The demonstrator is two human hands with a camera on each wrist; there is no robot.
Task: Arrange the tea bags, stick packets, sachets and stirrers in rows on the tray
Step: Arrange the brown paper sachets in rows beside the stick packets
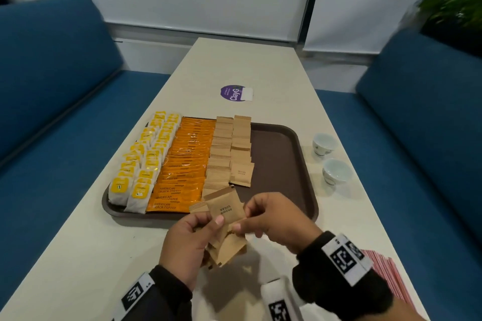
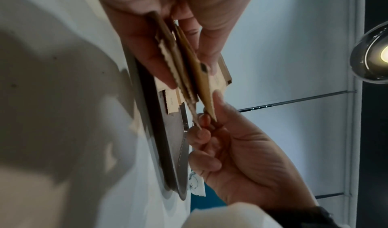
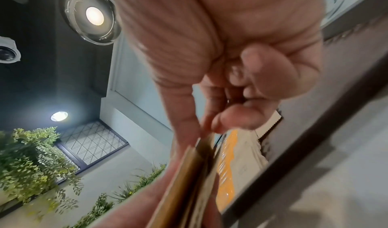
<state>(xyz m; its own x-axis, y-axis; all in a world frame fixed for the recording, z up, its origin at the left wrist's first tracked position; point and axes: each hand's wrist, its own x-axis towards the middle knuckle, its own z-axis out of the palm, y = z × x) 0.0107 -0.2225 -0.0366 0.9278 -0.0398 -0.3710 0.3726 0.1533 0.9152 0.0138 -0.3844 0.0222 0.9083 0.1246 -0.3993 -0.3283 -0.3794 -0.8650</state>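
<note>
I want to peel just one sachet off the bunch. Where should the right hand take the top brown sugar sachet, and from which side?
Probably by its free right edge, coming from the right. The brown sugar sachet lies flat and tilted atop the bunch; the left hand pins its lower left, so a thumb-and-forefinger grip by the right hand there looks clearest.

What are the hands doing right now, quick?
Left hand: closed, gripping a stack of brown paper sugar sachets.
Right hand: closed, pinching the top brown paper sugar sachet of that stack.
</note>
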